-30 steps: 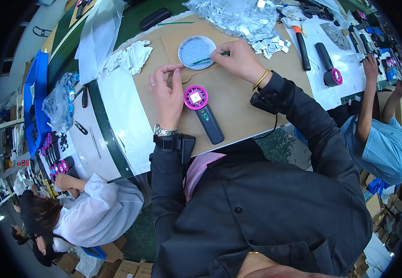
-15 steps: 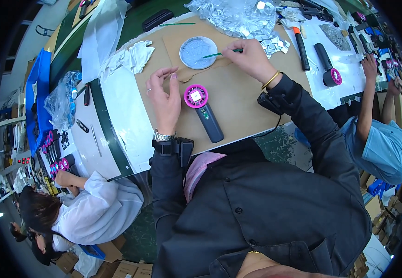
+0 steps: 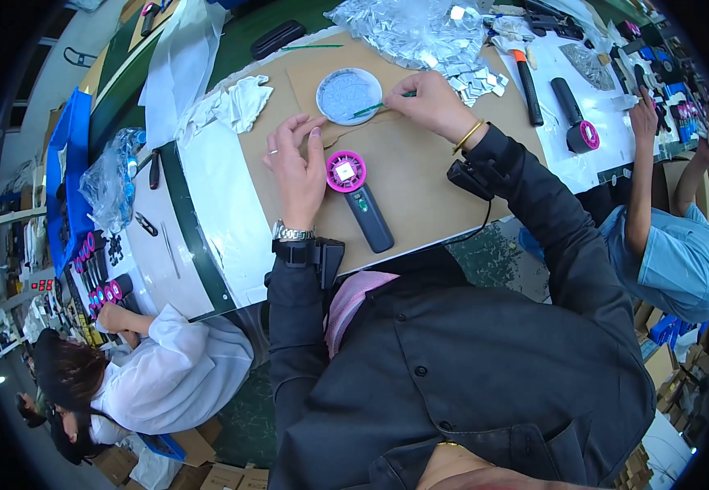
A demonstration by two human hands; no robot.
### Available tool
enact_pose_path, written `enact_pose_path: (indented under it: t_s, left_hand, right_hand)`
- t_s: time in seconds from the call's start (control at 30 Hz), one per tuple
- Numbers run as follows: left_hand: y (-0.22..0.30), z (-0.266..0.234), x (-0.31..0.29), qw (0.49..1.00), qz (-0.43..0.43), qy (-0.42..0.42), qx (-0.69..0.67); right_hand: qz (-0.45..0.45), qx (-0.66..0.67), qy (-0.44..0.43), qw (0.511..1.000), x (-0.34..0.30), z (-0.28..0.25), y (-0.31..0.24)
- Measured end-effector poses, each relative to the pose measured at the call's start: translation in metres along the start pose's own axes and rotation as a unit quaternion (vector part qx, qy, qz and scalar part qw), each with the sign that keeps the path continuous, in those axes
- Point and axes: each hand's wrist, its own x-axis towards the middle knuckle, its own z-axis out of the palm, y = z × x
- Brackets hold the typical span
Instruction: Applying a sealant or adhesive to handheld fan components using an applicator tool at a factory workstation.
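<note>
My right hand point(image 3: 428, 102) pinches a thin green stick point(image 3: 368, 109), whose tip reaches into a round white dish point(image 3: 322, 98) coated with pale grey paste. Beside the dish, my left hand point(image 3: 295, 159) is raised with its fingers apart and holds nothing. Just right of that hand lies a dark grey handheld fan point(image 3: 367, 219) with a round magenta-rimmed head. A white square piece point(image 3: 344, 171) sits in the middle of the fan's head. The fan rests on brown cardboard point(image 3: 436, 196), its handle toward me.
A clear bag of small silvery squares point(image 3: 411, 33) lies beyond the dish. An orange-and-black hammer-like tool point(image 3: 527, 86) and another fan point(image 3: 575, 114) are to the right. A white cloth point(image 3: 236, 102) and a black case point(image 3: 277, 37) lie left. Co-workers sit on both sides.
The green stick's tip has shifted slightly left and lower within the dish, my right hand moving left with it. My left hand has moved slightly right, its fingers spreading toward the dish.
</note>
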Motion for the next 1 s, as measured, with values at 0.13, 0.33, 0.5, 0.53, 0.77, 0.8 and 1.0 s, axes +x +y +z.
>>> enact_pose_path:
  t_s: [0.13, 0.33, 0.5, 0.53, 0.77, 0.8, 1.0]
  left_hand:
    - [0.0, 0.001, 0.0, 1.0, 0.007, 0.002, 0.0]
    - [-0.003, 0.002, 0.0, 1.0, 0.0, 0.008, -0.026]
    - [-0.001, -0.006, -0.004, 0.994, -0.024, 0.036, -0.104]
    - [0.001, -0.008, -0.006, 0.99, -0.037, 0.04, -0.128]
    - [0.013, -0.025, -0.039, 0.988, -0.037, 0.081, -0.126]
    - [0.016, -0.027, -0.043, 0.989, -0.042, 0.084, -0.117]
    - [0.02, -0.029, -0.067, 0.989, -0.054, 0.085, -0.109]
  right_hand:
    - [0.027, 0.026, -0.021, 0.999, 0.003, 0.004, 0.001]
    - [0.045, 0.079, -0.043, 0.995, 0.006, 0.008, 0.007]
    - [0.09, 0.19, -0.028, 0.977, 0.003, 0.0, 0.005]
    - [0.081, 0.201, -0.008, 0.976, 0.002, -0.001, 0.01]
    - [0.098, 0.236, 0.012, 0.967, -0.004, -0.013, 0.016]
    - [0.109, 0.276, -0.002, 0.955, -0.005, -0.018, 0.014]
    - [0.113, 0.37, -0.037, 0.921, -0.015, -0.034, -0.005]
